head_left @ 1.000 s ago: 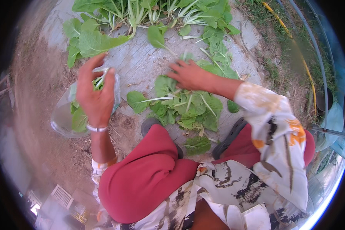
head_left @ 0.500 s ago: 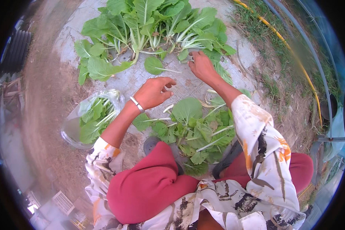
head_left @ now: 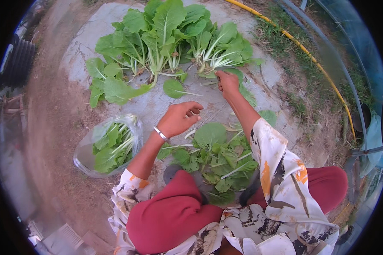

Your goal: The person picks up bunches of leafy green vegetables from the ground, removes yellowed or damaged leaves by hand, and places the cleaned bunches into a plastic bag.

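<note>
My right hand (head_left: 228, 81) is closed at the near right of a heap of leafy mustard greens (head_left: 164, 25). Its fingertips pinch the root end of a leafy green (head_left: 206, 66) with pale stems. My left hand (head_left: 178, 120), a silver bracelet on the wrist, hovers empty over the grey slab (head_left: 212, 97), fingers loosely bent and apart. Beyond it lies a single loose leaf (head_left: 173, 89) with a pale stalk. Between my feet spreads a pile of plucked leaves (head_left: 219, 157). A clear plastic bag (head_left: 83, 155) holding greens (head_left: 115, 144) sits left of my left forearm.
Bare brown soil (head_left: 55, 127) runs along the left of the slab. On the right are grass (head_left: 300, 100), a yellow hose (head_left: 304, 49) and a curved grey pipe (head_left: 340, 66). A dark ribbed object (head_left: 18, 61) stands at the far left.
My right hand's fingers have gone from spread to closed at the root end of the greens. The left hand stays over the slab, with its fingers a little more curled. The view has shifted slightly.
</note>
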Demonstrator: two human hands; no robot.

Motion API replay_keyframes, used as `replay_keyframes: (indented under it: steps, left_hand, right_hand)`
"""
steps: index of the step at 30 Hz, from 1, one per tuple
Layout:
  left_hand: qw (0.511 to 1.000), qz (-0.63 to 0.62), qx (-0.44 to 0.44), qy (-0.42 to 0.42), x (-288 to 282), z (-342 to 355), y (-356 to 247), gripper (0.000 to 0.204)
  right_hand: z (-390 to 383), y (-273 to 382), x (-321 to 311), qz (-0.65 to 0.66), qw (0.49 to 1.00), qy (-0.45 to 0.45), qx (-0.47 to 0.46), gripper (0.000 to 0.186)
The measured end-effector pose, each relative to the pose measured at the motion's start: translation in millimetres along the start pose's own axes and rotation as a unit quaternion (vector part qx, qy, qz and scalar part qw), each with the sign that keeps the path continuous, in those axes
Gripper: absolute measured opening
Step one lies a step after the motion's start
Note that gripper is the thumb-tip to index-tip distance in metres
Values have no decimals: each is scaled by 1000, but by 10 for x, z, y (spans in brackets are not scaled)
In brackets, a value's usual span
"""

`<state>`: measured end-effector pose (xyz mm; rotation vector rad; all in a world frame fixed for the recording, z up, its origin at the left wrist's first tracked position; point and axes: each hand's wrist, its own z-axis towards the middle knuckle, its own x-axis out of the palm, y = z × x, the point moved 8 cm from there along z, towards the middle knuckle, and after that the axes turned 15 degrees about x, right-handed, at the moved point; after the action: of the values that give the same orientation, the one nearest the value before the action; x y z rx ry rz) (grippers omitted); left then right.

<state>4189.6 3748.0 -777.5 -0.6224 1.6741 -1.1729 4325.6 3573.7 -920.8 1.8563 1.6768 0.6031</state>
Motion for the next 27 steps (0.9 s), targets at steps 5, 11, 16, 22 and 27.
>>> replay_keyframes:
  steps: [5, 11, 16, 22, 27]
  left_hand:
    - [997, -34, -14, -63, -147, -43, 118, 30]
    - [998, -37, -4, -43, -22, 44, 54, 30]
    - [996, -42, -54, -58, -129, -270, 306, 30]
    - [998, -45, -29, -45, -52, -54, 198, 30]
    - [995, -83, -31, -50, -111, -129, 161, 29]
  right_hand:
    - [-165, 138, 127, -48, 995, -84, -29, 36]
    - [451, 229, -458, -147, 964, -189, -119, 30]
    - [-117, 482, -244, -285, 910, -216, -208, 34]
    - [-245, 878, -888, -123, 926, -260, -246, 28]
    - [-714, 1103, -821, 307, 946, 72, -78, 20]
